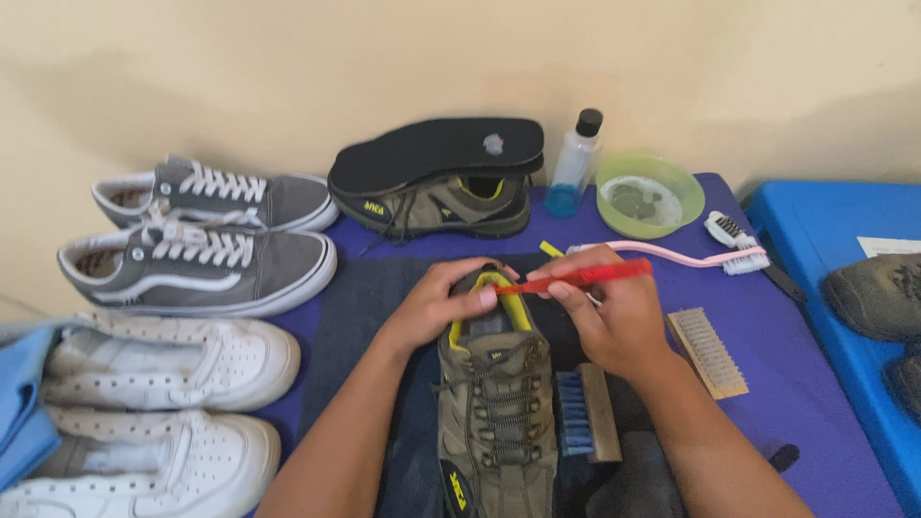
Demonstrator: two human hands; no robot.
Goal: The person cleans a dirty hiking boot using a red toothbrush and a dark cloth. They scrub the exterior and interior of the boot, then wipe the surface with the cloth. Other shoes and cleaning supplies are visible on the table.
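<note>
Olive-brown hiking shoe (496, 384) with yellow collar lining and dark laces, lying at lower centre of the frame on a dark mat (365, 317), toe toward the bottom edge. Heel collar clasped by the left hand (436, 302), fingers curled over the rim. Red toothbrush (585, 276) pinched in the right hand (614, 321), handle pointing right, head end at the yellow collar between both hands. Just right of the shoe, a blue-bristled brush (580, 412); farther right, a wooden brush (708, 352) on the purple table cover (796, 364). Crowded on the left by white sneakers (163, 360) and grey sneakers (201, 259); behind, a second hiking shoe (441, 203), bottle (576, 163), green bowl (650, 195) and pink brush (672, 254). Open space only at lower right.
</note>
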